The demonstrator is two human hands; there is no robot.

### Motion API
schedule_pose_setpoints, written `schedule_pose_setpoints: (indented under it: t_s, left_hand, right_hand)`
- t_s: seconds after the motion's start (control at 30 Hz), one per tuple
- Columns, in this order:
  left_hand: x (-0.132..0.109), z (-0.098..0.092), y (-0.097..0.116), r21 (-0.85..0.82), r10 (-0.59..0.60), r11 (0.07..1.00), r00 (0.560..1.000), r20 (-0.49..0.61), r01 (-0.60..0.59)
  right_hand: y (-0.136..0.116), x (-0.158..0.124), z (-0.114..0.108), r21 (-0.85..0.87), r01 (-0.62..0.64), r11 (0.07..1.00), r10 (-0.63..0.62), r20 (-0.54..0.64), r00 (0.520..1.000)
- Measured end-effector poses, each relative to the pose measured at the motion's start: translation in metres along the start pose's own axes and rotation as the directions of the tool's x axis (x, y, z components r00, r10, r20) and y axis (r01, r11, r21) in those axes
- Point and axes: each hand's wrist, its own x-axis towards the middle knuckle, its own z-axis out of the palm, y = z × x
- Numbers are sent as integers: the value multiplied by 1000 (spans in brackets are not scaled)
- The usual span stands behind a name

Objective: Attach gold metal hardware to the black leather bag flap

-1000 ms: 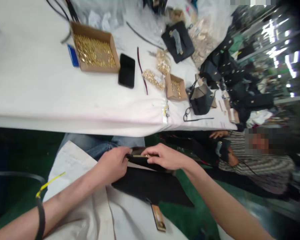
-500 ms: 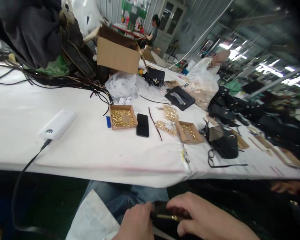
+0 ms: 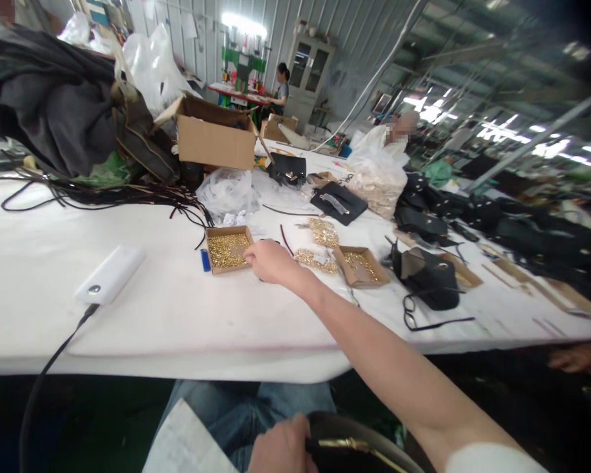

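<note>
Low at the bottom edge, my left hand (image 3: 282,447) is closed on a black handbag (image 3: 342,443) with a gold-coloured metal strip, resting over my lap. My right arm stretches across the table. My right hand (image 3: 273,261) is at the right rim of a small cardboard box (image 3: 229,268) of small gold-coloured metal pieces (image 3: 225,250). Its fingertips are pinched together; whatever may be between them is too small to make out. That hand largely covers a dark phone on the table. Beside the box's left wall lies a blue lighter-like object (image 3: 205,260).
A second box of gold pieces (image 3: 362,266) and bagged gold pieces (image 3: 324,232) lie to the right. Black-handled scissors (image 3: 436,323) rest near the front edge. A white power bank (image 3: 111,274) with a cable is at left. Co-workers sit beyond; another person's hand (image 3: 578,358) is far right.
My right hand has left the handbag and reached forward to the box of gold pieces. My left hand remains on the bag. The camera view has tilted up slightly.
</note>
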Motion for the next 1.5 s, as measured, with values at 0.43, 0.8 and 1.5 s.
schedule_pose_setpoints:
  t_s: [0.43,0.8,1.5]
  left_hand:
    - [8,11,-10,-51,-56,997,997,-47,53]
    - [6,18,-21,-95,-5,995,996,-94,-4]
    - [-5,16,-26,-264,71,956,972,-223,-130]
  right_hand:
    - [-2,81,44,-30,-63,998,65,85,994]
    - [25,78,53,225,-5,974,51,-199,979]
    - [20,2,45,895,-69,441,309,-79,948]
